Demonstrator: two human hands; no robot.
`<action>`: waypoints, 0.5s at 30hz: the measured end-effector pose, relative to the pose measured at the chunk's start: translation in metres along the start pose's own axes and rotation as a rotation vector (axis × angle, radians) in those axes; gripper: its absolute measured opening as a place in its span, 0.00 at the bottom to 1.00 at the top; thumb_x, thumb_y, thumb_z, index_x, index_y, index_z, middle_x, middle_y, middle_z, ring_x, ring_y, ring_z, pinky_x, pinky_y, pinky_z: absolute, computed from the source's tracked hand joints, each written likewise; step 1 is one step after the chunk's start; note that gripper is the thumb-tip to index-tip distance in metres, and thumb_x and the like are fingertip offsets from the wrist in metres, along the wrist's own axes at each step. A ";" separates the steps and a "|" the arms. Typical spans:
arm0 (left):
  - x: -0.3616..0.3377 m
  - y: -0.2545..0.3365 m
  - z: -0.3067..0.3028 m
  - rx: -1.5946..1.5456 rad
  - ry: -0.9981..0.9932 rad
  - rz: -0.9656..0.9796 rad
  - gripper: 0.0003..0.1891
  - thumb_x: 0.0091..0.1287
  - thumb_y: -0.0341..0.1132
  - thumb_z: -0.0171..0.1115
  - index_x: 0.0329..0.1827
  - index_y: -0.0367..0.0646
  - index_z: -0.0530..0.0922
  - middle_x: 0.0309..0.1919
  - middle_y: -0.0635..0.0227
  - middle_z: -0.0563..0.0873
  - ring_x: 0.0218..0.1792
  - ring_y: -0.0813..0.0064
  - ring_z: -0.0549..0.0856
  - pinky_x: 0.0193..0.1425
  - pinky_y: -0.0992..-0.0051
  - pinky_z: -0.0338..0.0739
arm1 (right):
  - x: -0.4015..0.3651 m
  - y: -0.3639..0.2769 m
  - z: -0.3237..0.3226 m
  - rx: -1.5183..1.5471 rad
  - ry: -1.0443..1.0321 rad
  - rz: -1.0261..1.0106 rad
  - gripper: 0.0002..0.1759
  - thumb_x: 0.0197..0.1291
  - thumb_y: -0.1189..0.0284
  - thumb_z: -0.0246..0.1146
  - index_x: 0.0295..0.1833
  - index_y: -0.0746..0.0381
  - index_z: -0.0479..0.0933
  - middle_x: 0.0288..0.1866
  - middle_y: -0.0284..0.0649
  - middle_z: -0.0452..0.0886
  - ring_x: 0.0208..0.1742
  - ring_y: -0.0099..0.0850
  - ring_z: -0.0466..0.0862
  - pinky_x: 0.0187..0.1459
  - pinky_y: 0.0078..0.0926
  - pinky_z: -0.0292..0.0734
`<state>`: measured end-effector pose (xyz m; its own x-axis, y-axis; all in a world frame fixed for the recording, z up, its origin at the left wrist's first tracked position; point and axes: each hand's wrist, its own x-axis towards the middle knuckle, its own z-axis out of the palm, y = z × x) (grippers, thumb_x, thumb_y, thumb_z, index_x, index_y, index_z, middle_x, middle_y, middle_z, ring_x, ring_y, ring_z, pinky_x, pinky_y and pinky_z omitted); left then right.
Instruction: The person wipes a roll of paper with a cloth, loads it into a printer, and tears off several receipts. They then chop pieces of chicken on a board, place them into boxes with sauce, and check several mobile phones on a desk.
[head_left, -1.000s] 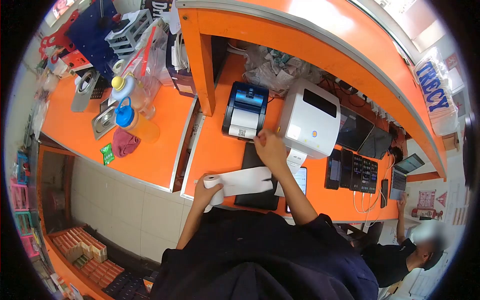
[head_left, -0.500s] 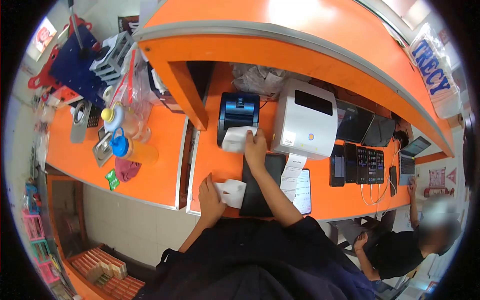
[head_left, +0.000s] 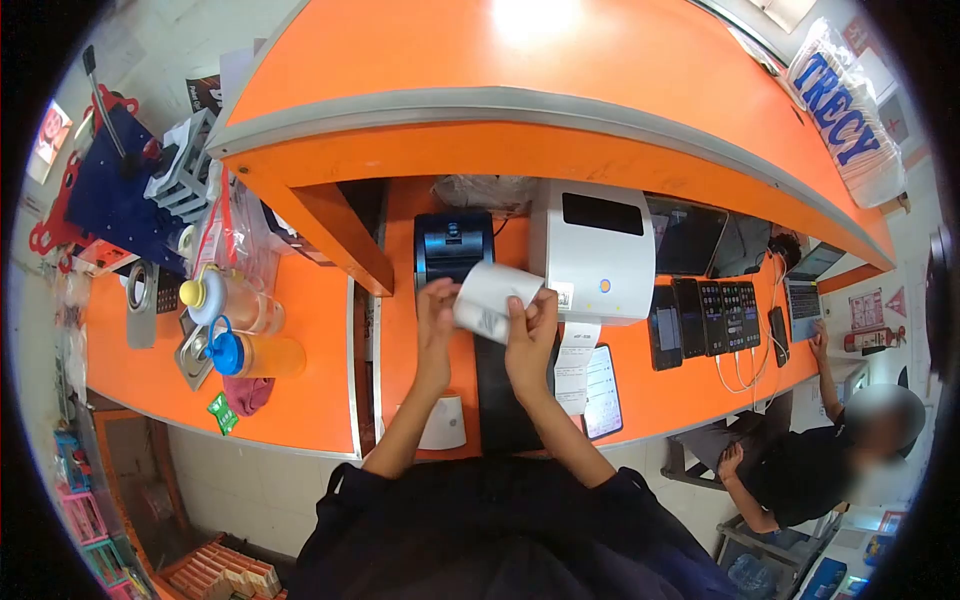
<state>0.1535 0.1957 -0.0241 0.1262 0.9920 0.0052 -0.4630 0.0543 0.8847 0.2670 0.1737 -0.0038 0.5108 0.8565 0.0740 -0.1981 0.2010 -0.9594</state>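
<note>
Above: orange upper shelf (head_left: 520, 130) overhangs the printers.
Ahead: black printer (head_left: 452, 245) and white printer (head_left: 592, 250) stand side by side, just behind the paper roll (head_left: 492, 298).
Left: bare desk (head_left: 398, 350) strip, free.
Near: loose paper (head_left: 445, 422) and black tablet (head_left: 497, 400) lie flat.

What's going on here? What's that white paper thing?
A person holds a curled white paper with both hands, the left hand and right hand, right in front of a small black printer on the orange counter. A bigger white printer stands beside it. Another piece of paper lies near the counter's edge. A second person touches a laptop.
</note>
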 end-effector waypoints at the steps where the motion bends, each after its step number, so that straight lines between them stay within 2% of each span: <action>1: -0.006 0.007 0.011 -0.003 0.003 -0.009 0.26 0.60 0.29 0.61 0.59 0.38 0.60 0.52 0.61 0.71 0.55 0.68 0.72 0.56 0.69 0.69 | -0.004 -0.005 0.000 -0.006 0.003 0.007 0.12 0.64 0.74 0.55 0.50 0.65 0.65 0.33 0.35 0.77 0.37 0.18 0.75 0.40 0.16 0.69; 3: -0.016 0.016 0.024 0.282 0.001 0.015 0.29 0.57 0.27 0.64 0.59 0.38 0.59 0.51 0.61 0.72 0.53 0.69 0.74 0.51 0.72 0.73 | -0.011 -0.014 0.001 0.092 -0.173 0.108 0.15 0.63 0.76 0.54 0.55 0.66 0.63 0.40 0.41 0.80 0.43 0.20 0.78 0.45 0.16 0.71; 4: -0.016 0.012 0.017 0.387 0.075 0.009 0.30 0.55 0.24 0.65 0.58 0.39 0.60 0.49 0.62 0.73 0.51 0.71 0.76 0.50 0.73 0.75 | -0.014 -0.015 -0.002 0.173 -0.255 0.155 0.16 0.64 0.76 0.54 0.56 0.68 0.66 0.46 0.44 0.80 0.48 0.22 0.78 0.48 0.17 0.71; 5: -0.016 0.016 0.011 0.387 0.080 0.011 0.30 0.55 0.24 0.65 0.58 0.39 0.60 0.49 0.62 0.73 0.51 0.71 0.76 0.50 0.73 0.75 | -0.018 -0.017 -0.006 0.174 -0.261 0.157 0.16 0.64 0.76 0.54 0.56 0.68 0.66 0.46 0.44 0.80 0.48 0.22 0.78 0.48 0.17 0.71; 7: -0.016 0.027 0.001 0.089 0.049 -0.042 0.30 0.53 0.22 0.64 0.58 0.40 0.59 0.48 0.62 0.74 0.52 0.70 0.75 0.52 0.73 0.74 | -0.024 -0.032 -0.011 -0.197 -0.374 -0.030 0.13 0.59 0.78 0.57 0.50 0.69 0.74 0.45 0.45 0.81 0.47 0.27 0.79 0.47 0.23 0.71; 8: -0.015 0.022 -0.006 0.223 -0.013 0.143 0.30 0.53 0.22 0.63 0.58 0.40 0.59 0.47 0.62 0.74 0.52 0.70 0.75 0.52 0.75 0.74 | -0.020 -0.049 -0.013 -0.366 -0.469 -0.300 0.06 0.54 0.77 0.61 0.35 0.58 0.83 0.47 0.37 0.82 0.52 0.31 0.79 0.52 0.28 0.65; 9: -0.017 0.011 -0.013 0.154 0.060 0.107 0.27 0.55 0.23 0.59 0.57 0.39 0.60 0.47 0.63 0.73 0.52 0.71 0.75 0.51 0.75 0.74 | -0.020 -0.062 -0.017 -0.365 -0.472 -0.299 0.06 0.54 0.77 0.61 0.35 0.58 0.83 0.47 0.37 0.82 0.52 0.31 0.79 0.52 0.28 0.65; 11: -0.019 -0.032 -0.058 0.065 -0.006 -0.236 0.20 0.63 0.35 0.54 0.56 0.39 0.63 0.47 0.63 0.75 0.51 0.73 0.76 0.52 0.75 0.73 | -0.021 -0.077 -0.023 -0.620 -0.732 -0.820 0.08 0.52 0.74 0.61 0.36 0.50 0.83 0.47 0.28 0.82 0.56 0.30 0.77 0.54 0.32 0.58; 12: -0.031 0.036 -0.024 -0.180 -0.147 -0.387 0.23 0.68 0.48 0.45 0.56 0.37 0.67 0.48 0.61 0.78 0.51 0.74 0.76 0.53 0.76 0.72 | -0.025 -0.078 -0.025 -0.609 -0.734 -0.816 0.10 0.52 0.73 0.60 0.35 0.46 0.83 0.47 0.21 0.82 0.57 0.26 0.76 0.54 0.34 0.56; 13: -0.039 0.060 -0.008 -0.116 -0.103 -0.468 0.31 0.69 0.56 0.36 0.57 0.36 0.69 0.49 0.59 0.79 0.52 0.74 0.77 0.55 0.76 0.70 | -0.027 -0.079 -0.028 -0.607 -0.736 -0.819 0.10 0.52 0.73 0.60 0.35 0.46 0.83 0.47 0.21 0.82 0.57 0.26 0.76 0.54 0.34 0.56; 15: -0.051 0.079 -0.008 -0.324 -0.231 -0.441 0.26 0.68 0.48 0.47 0.61 0.35 0.65 0.51 0.59 0.78 0.53 0.73 0.76 0.57 0.75 0.69 | -0.029 -0.081 -0.034 -0.652 -0.812 -0.797 0.08 0.52 0.73 0.61 0.35 0.47 0.83 0.47 0.22 0.82 0.58 0.26 0.75 0.55 0.36 0.56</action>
<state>0.1033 0.1507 0.0415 0.5383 0.8193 -0.1976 -0.5631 0.5241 0.6389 0.2970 0.1164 0.0624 -0.3931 0.6961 0.6008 0.4774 0.7129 -0.5137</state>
